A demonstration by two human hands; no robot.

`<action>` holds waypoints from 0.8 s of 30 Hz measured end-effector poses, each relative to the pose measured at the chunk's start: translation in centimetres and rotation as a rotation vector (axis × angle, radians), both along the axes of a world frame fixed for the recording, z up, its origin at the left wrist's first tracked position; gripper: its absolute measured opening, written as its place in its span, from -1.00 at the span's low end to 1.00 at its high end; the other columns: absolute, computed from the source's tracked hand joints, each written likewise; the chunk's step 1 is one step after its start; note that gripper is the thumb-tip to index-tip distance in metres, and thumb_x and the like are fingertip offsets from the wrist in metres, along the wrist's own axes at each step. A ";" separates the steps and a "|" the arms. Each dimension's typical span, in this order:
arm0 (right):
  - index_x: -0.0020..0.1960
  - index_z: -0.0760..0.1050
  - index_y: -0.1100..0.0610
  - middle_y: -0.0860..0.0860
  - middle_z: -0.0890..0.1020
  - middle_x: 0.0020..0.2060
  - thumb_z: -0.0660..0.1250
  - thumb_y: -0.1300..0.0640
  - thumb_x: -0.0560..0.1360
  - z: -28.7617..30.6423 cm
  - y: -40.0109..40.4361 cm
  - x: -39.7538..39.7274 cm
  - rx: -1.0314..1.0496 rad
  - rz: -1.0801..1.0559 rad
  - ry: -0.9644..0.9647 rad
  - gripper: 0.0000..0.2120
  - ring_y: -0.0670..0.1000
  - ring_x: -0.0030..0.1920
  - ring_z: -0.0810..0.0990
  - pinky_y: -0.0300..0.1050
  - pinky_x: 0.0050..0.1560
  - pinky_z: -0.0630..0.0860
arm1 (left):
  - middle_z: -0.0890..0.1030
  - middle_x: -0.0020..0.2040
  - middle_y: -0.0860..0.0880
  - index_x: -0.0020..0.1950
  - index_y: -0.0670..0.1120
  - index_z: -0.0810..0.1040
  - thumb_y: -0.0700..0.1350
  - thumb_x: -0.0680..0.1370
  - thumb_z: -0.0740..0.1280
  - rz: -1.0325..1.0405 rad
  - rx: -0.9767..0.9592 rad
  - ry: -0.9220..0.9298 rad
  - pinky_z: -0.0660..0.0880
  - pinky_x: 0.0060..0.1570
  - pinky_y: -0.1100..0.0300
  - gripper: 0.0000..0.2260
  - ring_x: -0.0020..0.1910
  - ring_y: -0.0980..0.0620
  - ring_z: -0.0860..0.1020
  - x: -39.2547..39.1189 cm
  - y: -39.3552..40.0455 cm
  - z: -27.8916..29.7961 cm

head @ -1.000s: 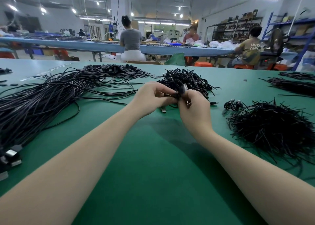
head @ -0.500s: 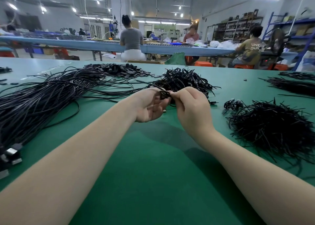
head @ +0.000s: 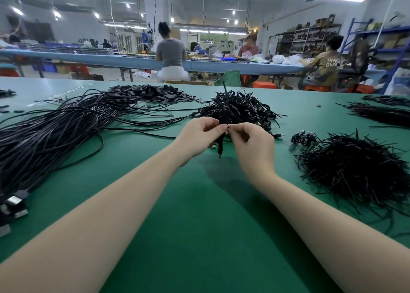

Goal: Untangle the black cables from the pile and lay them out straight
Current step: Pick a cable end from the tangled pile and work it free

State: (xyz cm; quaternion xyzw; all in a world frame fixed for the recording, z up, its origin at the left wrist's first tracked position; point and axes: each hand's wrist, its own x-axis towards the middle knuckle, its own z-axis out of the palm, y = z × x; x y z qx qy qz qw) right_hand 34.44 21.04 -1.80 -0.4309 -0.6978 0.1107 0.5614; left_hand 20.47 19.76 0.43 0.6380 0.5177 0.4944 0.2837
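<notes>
stretching under black cable piles [head: 237, 109], a green table [head: 199, 237].

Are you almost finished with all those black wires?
Not yet. Lots of long cables already lie stretched out on the left. The left hand and right hand pinch one folded cable together. A tangled pile just behind the hands is left.

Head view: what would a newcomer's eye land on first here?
Two bare hands meet mid-table, the left hand and right hand pinching a small black cable bundle above the green table. A long cable sweep fills the left; a bristly black heap sits right.
</notes>
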 end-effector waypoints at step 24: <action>-0.08 0.50 0.17 -0.05 0.60 -0.09 0.29 0.26 0.55 0.1 -0.7 -0.1 0.187 0.185 -0.177 -0.95 -0.01 -0.08 0.58 0.02 -0.06 0.53 | 0.41 -0.47 0.03 -0.24 -0.06 0.44 -0.04 0.59 0.28 0.065 -0.415 -0.433 0.20 -0.57 0.38 -0.78 -0.63 0.16 0.29 -0.9 0.1 0.3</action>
